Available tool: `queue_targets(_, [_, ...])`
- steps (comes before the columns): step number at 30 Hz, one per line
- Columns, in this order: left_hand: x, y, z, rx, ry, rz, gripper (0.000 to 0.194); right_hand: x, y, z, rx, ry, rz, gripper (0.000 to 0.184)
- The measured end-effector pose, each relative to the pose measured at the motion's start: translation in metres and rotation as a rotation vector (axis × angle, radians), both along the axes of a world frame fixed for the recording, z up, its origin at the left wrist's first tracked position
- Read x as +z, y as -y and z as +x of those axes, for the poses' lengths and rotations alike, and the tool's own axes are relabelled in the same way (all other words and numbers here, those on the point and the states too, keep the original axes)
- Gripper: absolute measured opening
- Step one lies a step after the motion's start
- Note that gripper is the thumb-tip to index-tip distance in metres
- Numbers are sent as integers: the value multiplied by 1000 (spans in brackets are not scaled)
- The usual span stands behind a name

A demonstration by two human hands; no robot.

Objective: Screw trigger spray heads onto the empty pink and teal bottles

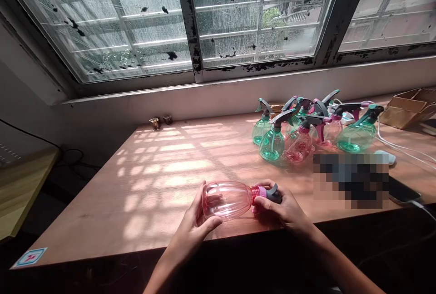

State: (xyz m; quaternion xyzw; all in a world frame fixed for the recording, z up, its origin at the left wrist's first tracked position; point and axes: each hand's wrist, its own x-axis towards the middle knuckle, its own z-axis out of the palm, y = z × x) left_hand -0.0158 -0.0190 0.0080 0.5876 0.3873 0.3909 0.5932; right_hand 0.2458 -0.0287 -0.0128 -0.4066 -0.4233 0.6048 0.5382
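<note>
A clear pink spray bottle (227, 199) lies sideways just above the near edge of the wooden table (160, 167). My left hand (196, 226) wraps round the bottle's base end. My right hand (284, 207) is closed on the pink collar and grey trigger head (272, 193) at the bottle's neck.
Several green and pink spray bottles (299, 133) stand clustered at the table's far right. A cardboard box (408, 105) sits at the right edge, with white cables (402, 146) and a dark flat device (403, 192) nearby. Two small brass items (160, 121) rest by the windowsill.
</note>
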Motion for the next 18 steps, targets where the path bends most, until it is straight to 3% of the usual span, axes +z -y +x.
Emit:
queue_targets(14, [-13,1,-5,-76,65,22,110,-4,-3,-3,-39,-25,-6,39])
queue_targets(18, [-17,0,-8,-70,77,-8,100,-3,-1,-7,-50,-36,13,38])
